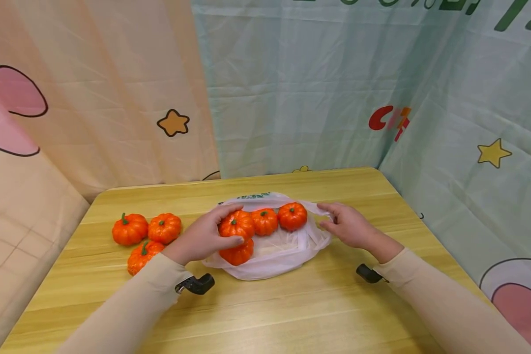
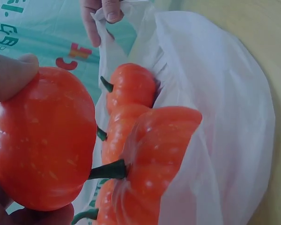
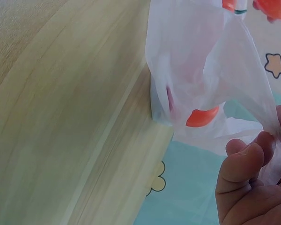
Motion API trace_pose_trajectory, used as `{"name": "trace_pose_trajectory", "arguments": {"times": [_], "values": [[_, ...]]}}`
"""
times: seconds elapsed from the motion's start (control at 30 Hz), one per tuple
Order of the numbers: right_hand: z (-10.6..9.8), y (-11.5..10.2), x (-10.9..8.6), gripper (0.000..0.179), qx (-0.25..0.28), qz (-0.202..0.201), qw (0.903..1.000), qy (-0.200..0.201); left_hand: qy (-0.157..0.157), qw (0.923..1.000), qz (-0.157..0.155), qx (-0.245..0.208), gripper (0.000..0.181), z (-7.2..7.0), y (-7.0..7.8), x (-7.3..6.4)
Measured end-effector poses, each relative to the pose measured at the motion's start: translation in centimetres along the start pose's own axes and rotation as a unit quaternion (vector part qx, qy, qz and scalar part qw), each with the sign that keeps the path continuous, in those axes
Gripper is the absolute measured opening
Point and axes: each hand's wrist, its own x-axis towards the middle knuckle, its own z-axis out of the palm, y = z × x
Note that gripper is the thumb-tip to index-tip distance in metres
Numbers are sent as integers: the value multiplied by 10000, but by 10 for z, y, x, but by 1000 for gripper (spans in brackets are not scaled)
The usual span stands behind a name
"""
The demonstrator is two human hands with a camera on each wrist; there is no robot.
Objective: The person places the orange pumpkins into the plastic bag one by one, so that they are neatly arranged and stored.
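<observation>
My left hand (image 1: 205,236) grips a small orange pumpkin (image 2: 44,140) between thumb and fingers, holding it above the left part of a white plastic bag (image 1: 274,268). Inside the spread bag lie several more orange pumpkins with green stems; one pumpkin (image 1: 237,254) shows just below the held one. Farther along are a middle pumpkin (image 1: 264,222) and a right-hand pumpkin (image 1: 292,216). At the bag's right side, my right hand (image 1: 349,226) pinches the thin plastic edge, pulled taut toward the fingers (image 3: 243,164) in the right wrist view.
Three more pumpkins sit together on the wooden table (image 1: 292,314) at the left: a back-left pumpkin (image 1: 130,229), a pumpkin beside it (image 1: 164,228) and a front pumpkin (image 1: 140,258), partly behind my left forearm. Printed curtains (image 1: 292,98) hang around the table's back and sides.
</observation>
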Motion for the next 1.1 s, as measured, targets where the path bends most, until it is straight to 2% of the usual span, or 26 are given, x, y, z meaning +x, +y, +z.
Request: {"name": "trace_pose_trajectory", "arguments": {"times": [0.43,0.83,1.1], "values": [[1,0,0,53,31,-89,9999,34,-113,9990,346,257,81,19,17,18],[1,-1,0,52,-9,-160,9999,43,-382,9954,275,838,79,41,17,39],[0,-1,0,52,-24,-132,9999,28,-496,9921,210,1134,80,50,16,44]]}}
